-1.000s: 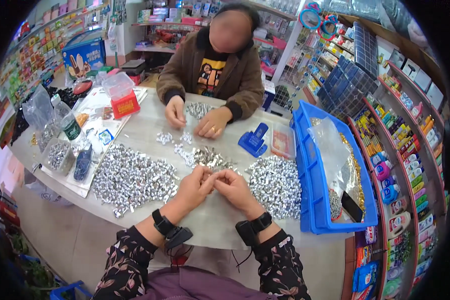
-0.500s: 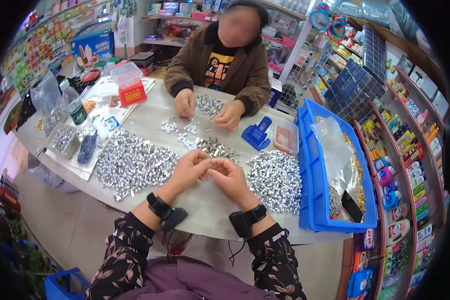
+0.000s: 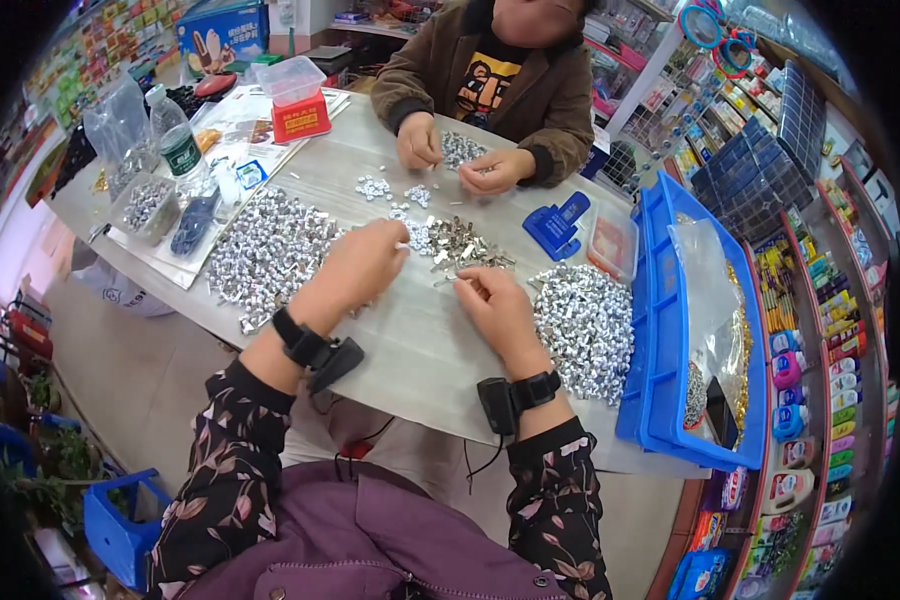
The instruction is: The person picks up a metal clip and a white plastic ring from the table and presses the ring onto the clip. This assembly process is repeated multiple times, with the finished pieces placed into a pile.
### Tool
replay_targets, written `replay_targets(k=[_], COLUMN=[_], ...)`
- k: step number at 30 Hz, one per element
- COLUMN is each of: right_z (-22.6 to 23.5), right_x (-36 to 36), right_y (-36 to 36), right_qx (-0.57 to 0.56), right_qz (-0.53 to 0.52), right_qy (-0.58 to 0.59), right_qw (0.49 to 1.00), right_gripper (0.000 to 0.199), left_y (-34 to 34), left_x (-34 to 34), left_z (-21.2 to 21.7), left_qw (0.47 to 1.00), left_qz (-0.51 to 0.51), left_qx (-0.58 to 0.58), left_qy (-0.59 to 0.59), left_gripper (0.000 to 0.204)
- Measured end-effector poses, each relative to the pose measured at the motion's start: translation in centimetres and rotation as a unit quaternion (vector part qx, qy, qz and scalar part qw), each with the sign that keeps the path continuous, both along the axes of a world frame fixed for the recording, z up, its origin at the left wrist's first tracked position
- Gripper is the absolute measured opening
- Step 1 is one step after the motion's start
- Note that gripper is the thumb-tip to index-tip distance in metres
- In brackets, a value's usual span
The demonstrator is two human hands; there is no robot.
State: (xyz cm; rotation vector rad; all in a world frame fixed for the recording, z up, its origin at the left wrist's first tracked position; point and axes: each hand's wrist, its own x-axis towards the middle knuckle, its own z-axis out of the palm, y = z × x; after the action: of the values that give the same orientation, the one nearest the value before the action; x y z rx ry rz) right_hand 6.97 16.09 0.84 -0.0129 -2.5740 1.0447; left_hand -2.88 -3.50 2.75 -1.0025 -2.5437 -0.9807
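Observation:
My left hand (image 3: 368,262) is closed in a pinch at the edge of a small heap of white pieces (image 3: 417,238). A white bit shows by its fingertips, though I cannot tell whether they grip it. My right hand (image 3: 498,308) has its fingers curled together at the near edge of a pile of shiny metal clips (image 3: 465,245). What lies between those fingertips is too small to make out. A broad heap of silvery-white small parts (image 3: 270,245) spreads left of my left hand. Another such heap (image 3: 585,325) lies right of my right hand.
Across the table a person's hands (image 3: 420,145) work by a small pile of metal parts (image 3: 462,150). To the right stand a blue crate (image 3: 652,330), a blue tool (image 3: 558,225) and a plastic tub (image 3: 613,245). A bottle (image 3: 178,145) and red box (image 3: 302,120) stand left.
My hands were together in front of me and have moved apart. The left went to the white pieces and the right to the metal clips. The view has shifted too.

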Motion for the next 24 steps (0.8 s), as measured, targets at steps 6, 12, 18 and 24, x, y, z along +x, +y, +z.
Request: replay_targets(k=[6, 12, 18, 24], right_z=[-0.4, -0.3, -0.2, 0.2], right_x=[0.7, 0.1, 0.0, 0.4], right_y=[-1.0, -0.5, -0.3, 0.6], right_qx=[0.126, 0.097, 0.078, 0.039], right_qz=[0.034, 0.036, 0.013, 0.035], right_qy=[0.084, 0.023, 0.002, -0.042], right_qw=[0.988, 0.994, 0.997, 0.998], right_gripper=[0.016, 0.013, 0.016, 0.019], left_y=[4.1, 4.4, 4.3, 3.6], left_x=[0.3, -0.6, -1.2, -0.6], left_z=[-1.7, -2.8, -3.0, -2.8], left_qw=[0.994, 0.995, 0.992, 0.989], left_qz=[0.006, -0.002, -0.010, -0.022], left_qx=[-0.109, -0.098, -0.125, -0.147], left_qy=[0.006, 0.016, 0.024, 0.024], left_gripper=[0.013, 0.013, 0.013, 0.013])
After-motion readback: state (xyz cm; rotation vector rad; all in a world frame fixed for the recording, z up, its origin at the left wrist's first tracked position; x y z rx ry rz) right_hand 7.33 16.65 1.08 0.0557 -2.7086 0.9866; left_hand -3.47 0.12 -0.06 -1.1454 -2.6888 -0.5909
